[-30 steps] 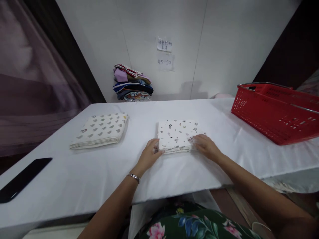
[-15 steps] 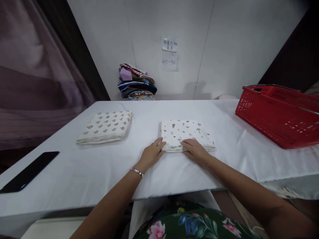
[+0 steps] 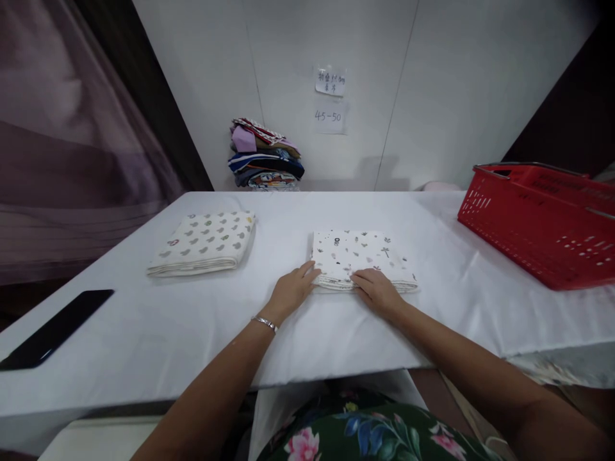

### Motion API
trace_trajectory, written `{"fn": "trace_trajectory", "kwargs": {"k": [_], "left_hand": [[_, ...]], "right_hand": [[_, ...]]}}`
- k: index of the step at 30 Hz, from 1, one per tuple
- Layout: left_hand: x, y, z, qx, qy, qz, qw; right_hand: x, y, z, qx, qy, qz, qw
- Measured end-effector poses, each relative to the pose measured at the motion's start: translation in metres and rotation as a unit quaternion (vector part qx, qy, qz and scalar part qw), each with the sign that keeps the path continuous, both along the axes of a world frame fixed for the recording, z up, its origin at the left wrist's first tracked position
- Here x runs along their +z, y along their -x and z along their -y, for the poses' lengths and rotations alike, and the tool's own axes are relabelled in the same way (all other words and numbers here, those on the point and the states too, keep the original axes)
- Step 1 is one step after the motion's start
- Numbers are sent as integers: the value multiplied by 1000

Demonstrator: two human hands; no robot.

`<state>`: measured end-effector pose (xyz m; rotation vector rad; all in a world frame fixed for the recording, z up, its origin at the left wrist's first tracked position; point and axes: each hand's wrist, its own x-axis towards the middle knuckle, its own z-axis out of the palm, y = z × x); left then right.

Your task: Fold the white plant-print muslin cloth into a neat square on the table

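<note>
A folded white cloth [image 3: 360,256] with small animal, leaf and palm prints lies flat in front of me, its layered edge towards me. At its left front corner is my left hand [image 3: 292,291], closed on the edge; a silver bracelet circles that wrist. My right hand [image 3: 377,289] grips the front edge near the middle, fingers on top and the thumb at the layers. Farther left lies a second folded cloth [image 3: 206,240], off-white with grey prints, apart from both hands.
A white tablecloth [image 3: 288,214] covers the table. On the right stands a red plastic basket [image 3: 542,224] with metal handles. A black phone-like slab [image 3: 57,330] lies at the left edge. Stacked folded fabrics [image 3: 266,157] stand at the back by the wall, below paper notes [image 3: 330,99].
Both hands keep their places at the front edge of the printed cloth, with only slight finger movement. The whole view has shifted a little.
</note>
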<state>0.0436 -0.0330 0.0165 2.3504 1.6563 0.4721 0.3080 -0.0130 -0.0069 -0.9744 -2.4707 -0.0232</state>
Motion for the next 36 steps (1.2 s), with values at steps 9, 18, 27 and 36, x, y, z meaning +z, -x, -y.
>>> {"fn": "trace_trajectory", "kwargs": {"k": [9, 18, 27, 36], "left_hand": [[-11, 4, 7, -23, -72, -61, 995], [-12, -29, 7, -107, -207, -101, 967], [-28, -24, 3, -118, -159, -56, 979], [-10, -30, -5, 34, -67, 197, 977]], "right_hand": [[-1, 2, 4, -2, -21, 17, 1000], [-3, 6, 7, -17, -49, 16, 999], [-9, -87, 9, -113, -7, 16, 993], [-14, -117, 14, -287, 216, -240, 902]]}}
